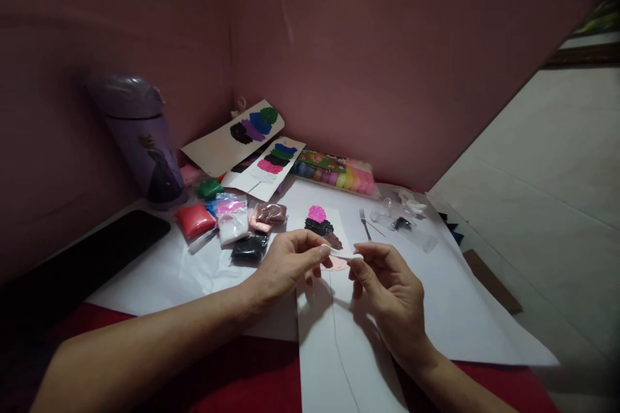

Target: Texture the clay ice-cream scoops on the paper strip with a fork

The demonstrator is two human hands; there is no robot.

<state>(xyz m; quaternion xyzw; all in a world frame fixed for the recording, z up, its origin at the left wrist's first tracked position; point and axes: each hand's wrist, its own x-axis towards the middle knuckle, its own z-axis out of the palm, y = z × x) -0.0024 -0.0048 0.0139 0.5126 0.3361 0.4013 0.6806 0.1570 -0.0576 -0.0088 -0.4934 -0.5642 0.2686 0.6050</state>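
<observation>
My left hand [301,257] pinches one end of a small strip of white modelling clay [341,254], and my right hand [387,274] pinches its other end. The strip is stretched between my fingertips, above a long white card [320,329]. On the card, textured clay patches run downward: a bright pink patch [317,213], a black patch [318,227], a brown patch [333,241] and a pale peach patch [335,264], partly hidden by my fingers. Below them a thin line is drawn down the card.
Left of the card lie several clay packets, among them a red packet [194,221] and a black packet [248,248]. A fork [365,224] and plastic wrappers [407,226] lie right. Behind are decorated cards [271,168] and a clay pack [334,173]. A purple tumbler [140,142] and dark phone-like slab [111,239] stand left.
</observation>
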